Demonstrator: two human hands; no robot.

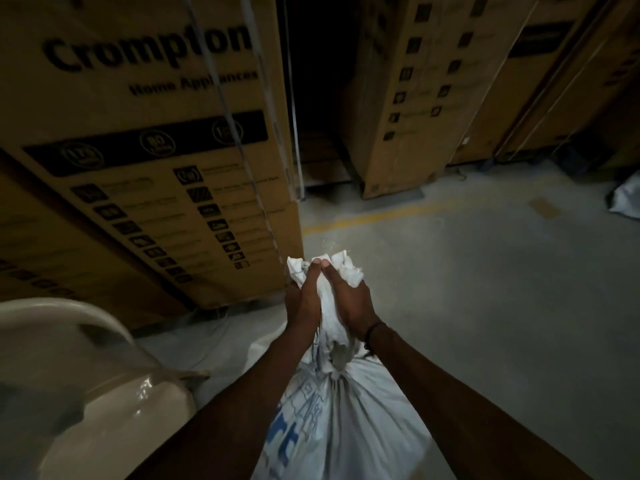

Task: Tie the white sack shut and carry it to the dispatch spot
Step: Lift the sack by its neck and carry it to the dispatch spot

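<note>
The white sack (pixel 346 420), printed in blue, stands on the floor right below me between my forearms. Its mouth is bunched into a twisted neck that rises to a crumpled tuft at the top. My left hand (pixel 303 299) grips the left side of that neck. My right hand (pixel 349 299) grips the right side, with a dark band on its wrist. The two thumbs meet at the top of the neck. No cord shows on the neck.
A tall Crompton carton (pixel 149 161) stands close on the left, with more cartons (pixel 415 98) behind a dark gap. A pale plastic chair (pixel 86 368) sits at lower left. A yellow line (pixel 367 218) crosses the concrete floor; another white bag (pixel 625 199) lies at the right edge.
</note>
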